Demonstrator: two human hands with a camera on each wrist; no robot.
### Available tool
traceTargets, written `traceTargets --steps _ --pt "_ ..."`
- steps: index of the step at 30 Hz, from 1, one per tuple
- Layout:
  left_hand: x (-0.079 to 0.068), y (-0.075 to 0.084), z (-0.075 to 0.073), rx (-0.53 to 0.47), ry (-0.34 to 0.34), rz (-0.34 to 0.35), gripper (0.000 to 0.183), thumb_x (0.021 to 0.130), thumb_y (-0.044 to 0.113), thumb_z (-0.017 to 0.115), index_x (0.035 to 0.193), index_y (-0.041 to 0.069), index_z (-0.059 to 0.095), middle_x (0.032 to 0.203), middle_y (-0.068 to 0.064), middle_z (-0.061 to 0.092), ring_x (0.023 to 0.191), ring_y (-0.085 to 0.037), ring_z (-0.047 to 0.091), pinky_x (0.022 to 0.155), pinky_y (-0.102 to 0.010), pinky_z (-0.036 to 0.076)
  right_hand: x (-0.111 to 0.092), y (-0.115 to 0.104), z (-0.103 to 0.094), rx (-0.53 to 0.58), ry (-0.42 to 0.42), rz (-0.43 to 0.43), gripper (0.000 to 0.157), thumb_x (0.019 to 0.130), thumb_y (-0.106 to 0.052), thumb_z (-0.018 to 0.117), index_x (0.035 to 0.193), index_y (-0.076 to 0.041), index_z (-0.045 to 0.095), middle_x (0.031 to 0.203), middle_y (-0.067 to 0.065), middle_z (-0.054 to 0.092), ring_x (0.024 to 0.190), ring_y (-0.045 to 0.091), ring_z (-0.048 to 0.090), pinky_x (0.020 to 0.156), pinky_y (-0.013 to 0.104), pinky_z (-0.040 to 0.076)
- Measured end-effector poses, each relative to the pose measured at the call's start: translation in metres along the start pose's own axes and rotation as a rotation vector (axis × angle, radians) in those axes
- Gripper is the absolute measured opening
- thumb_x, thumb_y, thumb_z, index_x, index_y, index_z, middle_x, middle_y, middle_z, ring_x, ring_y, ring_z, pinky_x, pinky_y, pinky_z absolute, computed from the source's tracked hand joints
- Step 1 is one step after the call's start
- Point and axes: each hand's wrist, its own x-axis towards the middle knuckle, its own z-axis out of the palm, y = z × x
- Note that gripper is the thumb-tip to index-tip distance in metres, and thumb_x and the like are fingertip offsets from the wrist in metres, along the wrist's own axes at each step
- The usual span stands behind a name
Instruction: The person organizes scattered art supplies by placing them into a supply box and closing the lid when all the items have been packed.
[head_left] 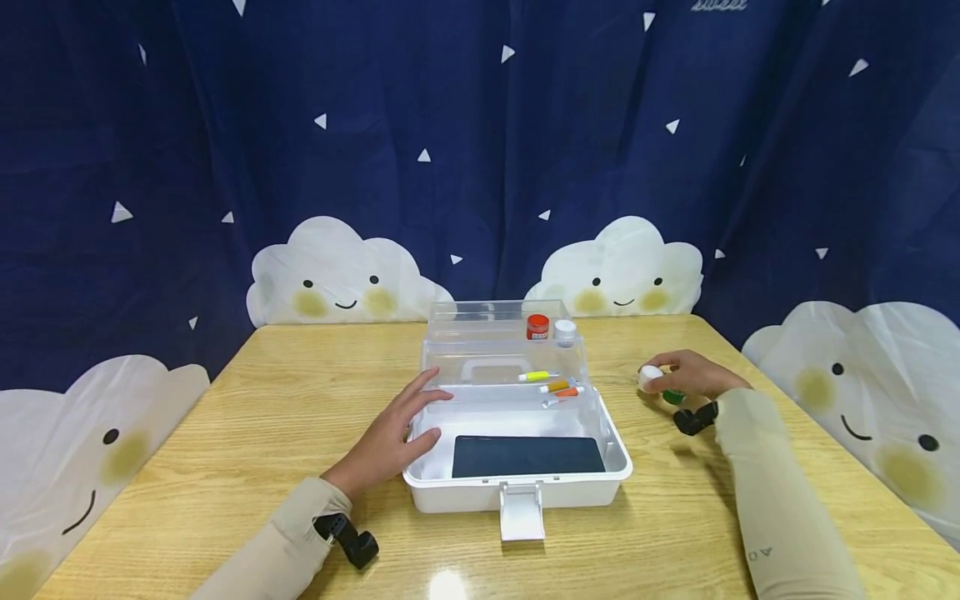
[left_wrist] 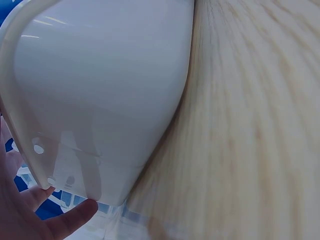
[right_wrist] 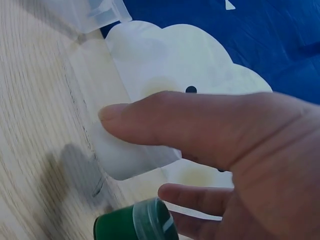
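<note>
A white box [head_left: 517, 493] with a clear lid folded back stands on the table, its front latch hanging down. My left hand [head_left: 397, 425] rests at its left side, fingers spread over the rim; in the left wrist view the fingers [left_wrist: 75, 220] lie by the box's white wall [left_wrist: 100, 100]. My right hand [head_left: 693, 375], right of the box, holds a small white jar [right_wrist: 127, 155], with the thumb [right_wrist: 145, 117] across it. A green jar [right_wrist: 117, 222] with a clear band is below that hand, partly hidden in the head view.
A dark flat panel [head_left: 528, 457] lies inside the box. Yellow [head_left: 534, 377], brown and orange tubes rest toward its back right. A red jar [head_left: 537, 327] and a white-capped jar [head_left: 565, 332] show at the lid. A dark blue curtain [head_left: 480, 150] hangs behind the table.
</note>
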Motion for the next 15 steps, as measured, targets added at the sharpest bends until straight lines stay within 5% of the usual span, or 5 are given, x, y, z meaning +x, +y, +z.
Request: traceTargets --steps 15 --pt "0.0 0.001 0.0 -0.012 -0.003 -0.026 0.042 0.092 0.017 0.064 0.133 0.026 0.053 0.159 0.004 0.02 0.144 -0.024 0.022 0.105 -0.062 0.031 0.002 -0.018 0.003 -0.002 0.12 -0.037 0.054 0.088 -0.045 0.067 0.122 -0.004 0.061 0.124 0.017 0.058 0.121 0.038 0.045 0.097 0.054 0.04"
